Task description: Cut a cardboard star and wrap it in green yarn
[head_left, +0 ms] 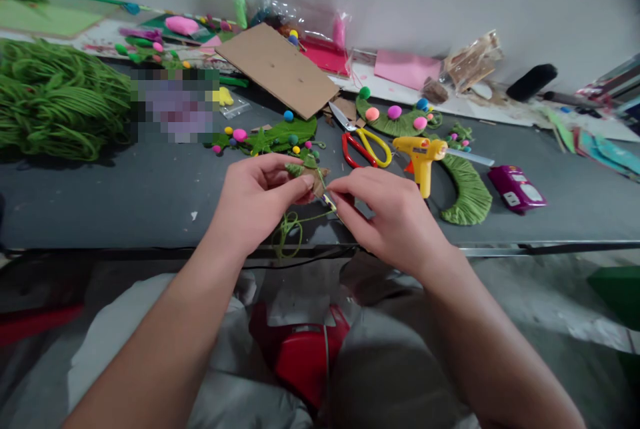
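Note:
My left hand point(267, 195) pinches a small brown cardboard piece point(320, 183) that is partly wound with green yarn. Close on its right, my right hand point(383, 209) has thumb and forefinger pressed together on the green yarn point(293, 232), whose loose loops hang by the table's front edge. Beyond my hands lie scissors point(357, 139) with one red and one yellow handle. To their right is a yellow glue gun point(423, 155) with a clear glue stick in its back. A crescent wrapped in green yarn point(467, 192) rests beside the gun.
A big heap of green yarn point(60, 102) fills the table's left side. Cardboard sheets point(277, 69) lie at the back. Green yarn shapes with coloured pompoms point(280, 135) sit behind my hands. A purple device point(517, 189) is at right. A red stool point(305, 355) shows below.

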